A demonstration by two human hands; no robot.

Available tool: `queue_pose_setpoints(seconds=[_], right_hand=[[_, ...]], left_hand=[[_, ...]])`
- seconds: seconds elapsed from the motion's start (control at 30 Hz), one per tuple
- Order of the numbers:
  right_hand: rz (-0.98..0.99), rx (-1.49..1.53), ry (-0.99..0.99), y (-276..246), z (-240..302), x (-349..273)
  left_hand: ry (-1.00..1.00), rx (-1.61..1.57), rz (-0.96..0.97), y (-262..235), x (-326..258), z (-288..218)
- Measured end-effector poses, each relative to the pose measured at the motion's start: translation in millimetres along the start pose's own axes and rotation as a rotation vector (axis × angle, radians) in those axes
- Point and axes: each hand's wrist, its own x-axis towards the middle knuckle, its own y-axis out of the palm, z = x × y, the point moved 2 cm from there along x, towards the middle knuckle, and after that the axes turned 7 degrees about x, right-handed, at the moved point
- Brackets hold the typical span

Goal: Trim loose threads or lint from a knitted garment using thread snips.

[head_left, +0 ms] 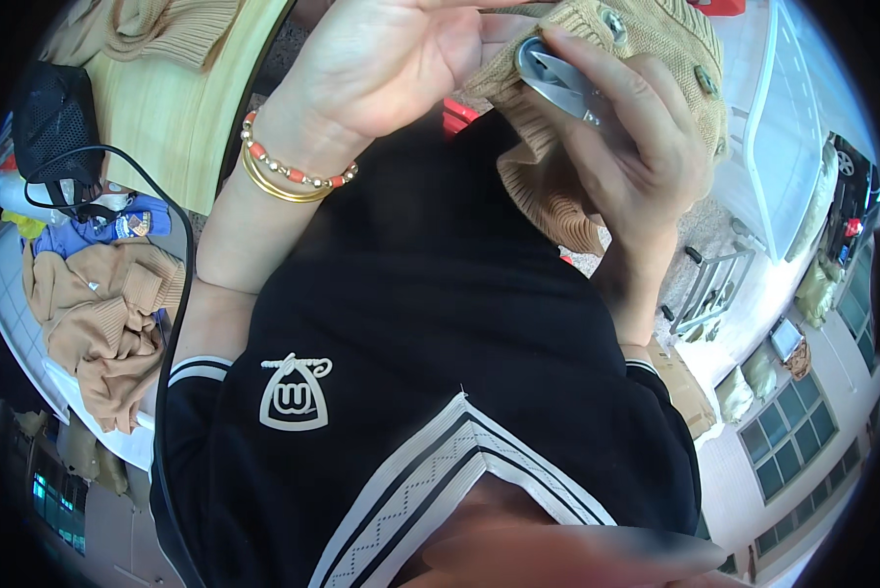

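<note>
A tan knit cardigan (646, 29) with a ribbed edge and several buttons hangs in front of me at the upper right. My left hand (401, 64), palm turned up, reaches to its left edge, and the fingers hold the knit there; the fingertips are partly hidden behind the cloth and cut off by the top of the view. In my right hand (646, 137) is a pair of small metal thread snips (557, 83), gripped between thumb and fingers. Their pointed blades lie close against the knit beside a button. Part of the cardigan drapes behind my right wrist.
At the left, a wooden tabletop (155, 127) bears more tan knitwear (175, 29). A black mesh bag (55, 118) and a tan knit garment (106, 304) lie beside it. A black cable (187, 265) runs down along my left arm. A clear plastic bin (778, 127) stands right.
</note>
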Motion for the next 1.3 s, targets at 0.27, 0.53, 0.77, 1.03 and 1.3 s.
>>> queue_pose_setpoints(seconds=[0.27,0.53,0.77,1.03,1.3], right_hand=[[-0.151,0.121,0.075,0,-4,1],[-0.237,0.270,0.167,3,-8,-4],[-0.246,0.271,0.253,6,-5,-5],[-0.256,0.272,0.183,10,-8,-5],[-0.168,0.263,0.275,9,-6,-7]], left_hand=[[0.015,0.534,-0.186,4,-3,9],[0.228,0.892,-0.291,38,-32,4],[0.425,1.355,-0.299,23,-34,6],[0.563,1.787,-0.273,35,-28,4],[0.478,1.898,-0.171,19,-24,-2]])
